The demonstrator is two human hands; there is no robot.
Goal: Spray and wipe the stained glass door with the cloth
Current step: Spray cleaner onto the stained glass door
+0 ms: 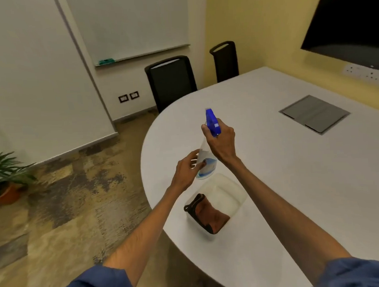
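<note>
A clear spray bottle (205, 162) with a blue trigger head (212, 122) is held upright above the white table's rounded end. My right hand (220, 141) grips its neck just below the blue head. My left hand (189, 169) wraps the lower body of the bottle at its label. A brown cloth (207, 213) lies folded in a translucent plastic tub (229, 193) on the table, just nearer to me than the bottle. A frosted glass panel (31, 82) stands at the left.
The white table (296, 170) fills the right half, with a grey cable hatch (314, 113). Two black chairs (171, 82) stand at its far end. A potted plant (4, 177) sits on the floor at left. A whiteboard and a dark screen hang on the walls.
</note>
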